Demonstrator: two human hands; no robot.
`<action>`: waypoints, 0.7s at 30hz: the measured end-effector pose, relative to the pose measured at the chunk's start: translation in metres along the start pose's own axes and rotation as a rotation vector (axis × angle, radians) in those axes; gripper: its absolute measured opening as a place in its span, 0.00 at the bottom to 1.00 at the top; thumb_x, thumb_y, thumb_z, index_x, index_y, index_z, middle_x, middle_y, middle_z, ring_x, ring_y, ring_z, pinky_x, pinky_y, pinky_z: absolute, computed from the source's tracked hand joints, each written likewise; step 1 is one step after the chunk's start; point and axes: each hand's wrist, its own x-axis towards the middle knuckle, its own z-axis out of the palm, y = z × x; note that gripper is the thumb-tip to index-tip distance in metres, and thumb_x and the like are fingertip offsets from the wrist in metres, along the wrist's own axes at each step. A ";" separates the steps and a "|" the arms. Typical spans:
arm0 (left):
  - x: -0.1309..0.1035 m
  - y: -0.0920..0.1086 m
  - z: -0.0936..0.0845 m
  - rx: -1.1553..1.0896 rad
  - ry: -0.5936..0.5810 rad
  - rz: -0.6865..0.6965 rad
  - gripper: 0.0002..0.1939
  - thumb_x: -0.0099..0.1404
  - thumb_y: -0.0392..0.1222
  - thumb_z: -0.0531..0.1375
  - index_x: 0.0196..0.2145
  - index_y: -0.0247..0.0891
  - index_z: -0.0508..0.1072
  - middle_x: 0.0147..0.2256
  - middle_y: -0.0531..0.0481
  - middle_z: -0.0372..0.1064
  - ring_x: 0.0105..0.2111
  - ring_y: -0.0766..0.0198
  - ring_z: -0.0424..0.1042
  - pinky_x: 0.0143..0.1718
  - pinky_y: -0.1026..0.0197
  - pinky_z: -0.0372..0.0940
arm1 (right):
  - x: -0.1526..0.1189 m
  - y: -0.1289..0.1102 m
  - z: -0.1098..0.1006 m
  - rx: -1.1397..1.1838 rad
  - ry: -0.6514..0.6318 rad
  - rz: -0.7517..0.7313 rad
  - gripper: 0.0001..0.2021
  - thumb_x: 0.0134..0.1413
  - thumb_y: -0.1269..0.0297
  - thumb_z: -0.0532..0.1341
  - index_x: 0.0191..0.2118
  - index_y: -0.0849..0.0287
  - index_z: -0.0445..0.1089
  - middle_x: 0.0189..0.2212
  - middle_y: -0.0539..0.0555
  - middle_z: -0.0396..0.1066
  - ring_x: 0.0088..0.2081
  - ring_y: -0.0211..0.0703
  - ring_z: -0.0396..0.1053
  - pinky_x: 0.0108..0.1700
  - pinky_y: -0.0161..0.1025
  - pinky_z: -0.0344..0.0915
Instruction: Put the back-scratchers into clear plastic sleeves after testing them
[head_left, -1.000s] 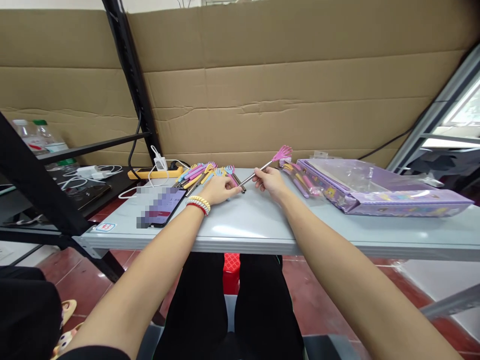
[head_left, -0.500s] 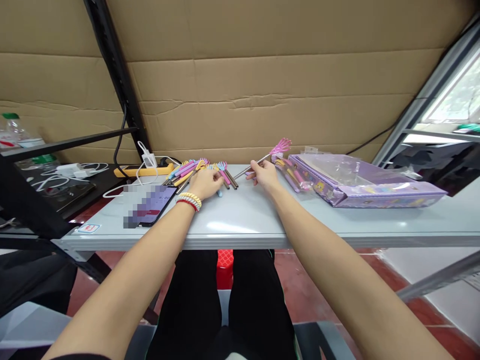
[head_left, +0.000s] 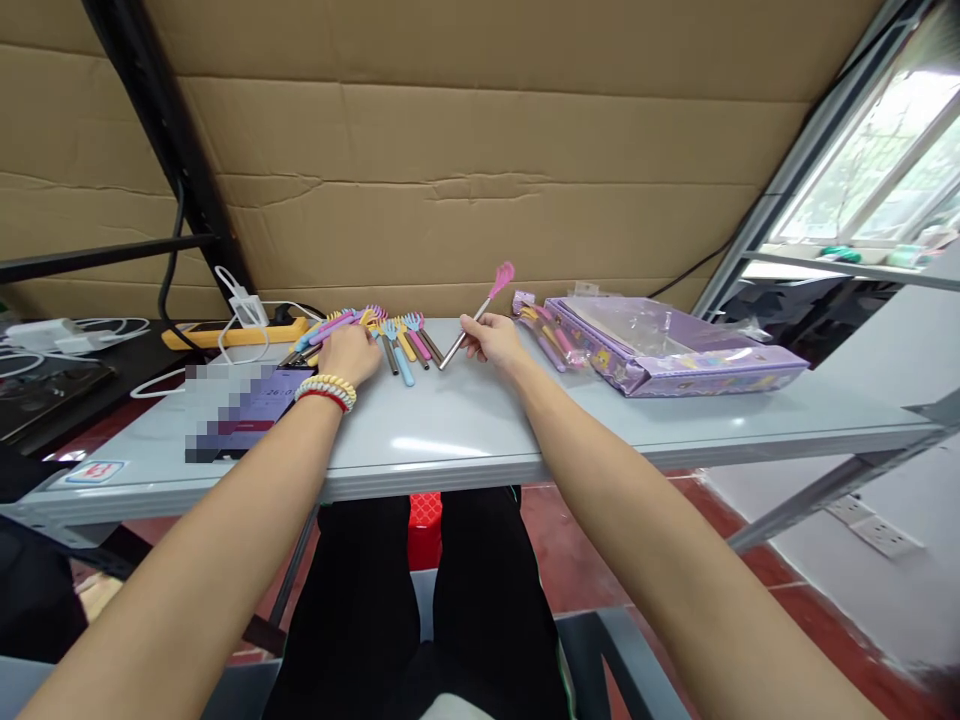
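My right hand [head_left: 495, 341] is closed around the thin metal rod of a telescopic back scratcher [head_left: 487, 303]. Its pink claw head points up and away, and the rod's lower end slants toward the table. Over the left pile of colourful back scratchers [head_left: 330, 325], my left hand [head_left: 349, 353] has its fingers curled in; what they grip is hidden. Between the hands, several small back scratchers [head_left: 403, 366] with blue, yellow, pink and purple heads lie fanned out on the table.
A phone [head_left: 255, 410] lies left of my left wrist, near a yellow power strip [head_left: 279, 334] with a white charger [head_left: 247, 308] and cable. Right of my right hand are a clear bag of back scratchers [head_left: 551, 340] and a purple box [head_left: 697, 375]. Cardboard [head_left: 480, 140] stands behind.
The view has shifted to the right. My right hand has brought the pink back scratcher closer in, at a steeper angle. My left hand has drawn back left, baring the fanned-out back scratchers.
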 end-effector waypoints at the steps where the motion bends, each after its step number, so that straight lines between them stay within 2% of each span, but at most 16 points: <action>1: 0.000 0.001 0.001 -0.008 -0.004 0.021 0.16 0.61 0.39 0.50 0.39 0.36 0.76 0.44 0.37 0.73 0.45 0.47 0.71 0.45 0.51 0.65 | -0.001 0.000 0.001 -0.011 -0.048 0.010 0.13 0.56 0.62 0.63 0.25 0.61 0.61 0.18 0.49 0.69 0.14 0.29 0.62 0.13 0.27 0.49; 4: 0.000 0.004 0.003 -0.010 -0.022 0.057 0.18 0.62 0.41 0.48 0.37 0.35 0.77 0.41 0.36 0.74 0.43 0.47 0.72 0.44 0.50 0.65 | -0.005 0.000 0.003 -0.032 -0.176 0.061 0.13 0.53 0.63 0.65 0.26 0.61 0.61 0.18 0.50 0.70 0.14 0.29 0.62 0.13 0.27 0.48; 6: 0.000 0.005 0.004 -0.025 -0.054 0.074 0.17 0.62 0.44 0.49 0.35 0.36 0.77 0.40 0.36 0.74 0.42 0.47 0.72 0.43 0.51 0.65 | -0.006 0.001 0.003 -0.027 -0.231 0.091 0.12 0.51 0.64 0.66 0.29 0.60 0.61 0.18 0.50 0.70 0.14 0.30 0.62 0.12 0.26 0.46; 10: -0.003 0.008 0.004 -0.182 -0.077 0.188 0.19 0.62 0.52 0.49 0.32 0.39 0.75 0.33 0.42 0.75 0.38 0.51 0.72 0.41 0.55 0.64 | -0.008 0.000 0.005 -0.017 -0.327 0.151 0.17 0.48 0.63 0.68 0.36 0.58 0.57 0.17 0.48 0.70 0.12 0.32 0.62 0.12 0.26 0.45; 14: -0.007 0.018 0.004 -0.338 -0.049 0.297 0.21 0.64 0.53 0.46 0.28 0.39 0.72 0.31 0.44 0.74 0.35 0.55 0.71 0.39 0.57 0.63 | -0.016 -0.006 0.008 -0.078 -0.554 0.212 0.18 0.45 0.63 0.69 0.36 0.58 0.58 0.15 0.47 0.69 0.11 0.32 0.60 0.12 0.25 0.44; 16: -0.006 0.022 0.005 -0.460 -0.036 0.247 0.23 0.64 0.55 0.45 0.28 0.38 0.71 0.31 0.45 0.74 0.33 0.57 0.71 0.37 0.58 0.64 | -0.020 -0.009 0.008 -0.069 -0.700 0.236 0.19 0.43 0.63 0.69 0.36 0.59 0.59 0.14 0.46 0.67 0.11 0.31 0.58 0.12 0.25 0.44; 18: -0.002 0.022 0.008 -0.626 -0.046 0.135 0.24 0.63 0.57 0.46 0.29 0.37 0.71 0.31 0.45 0.74 0.30 0.59 0.70 0.33 0.59 0.64 | -0.024 -0.013 0.008 -0.038 -0.820 0.251 0.19 0.41 0.63 0.69 0.36 0.59 0.60 0.13 0.43 0.64 0.11 0.29 0.56 0.12 0.25 0.44; 21: 0.005 0.019 0.012 -0.829 -0.080 0.008 0.20 0.61 0.55 0.50 0.29 0.36 0.71 0.29 0.46 0.72 0.25 0.63 0.68 0.29 0.61 0.63 | -0.028 -0.017 0.007 -0.021 -0.917 0.275 0.18 0.40 0.65 0.68 0.38 0.60 0.63 0.13 0.40 0.60 0.11 0.28 0.54 0.13 0.25 0.45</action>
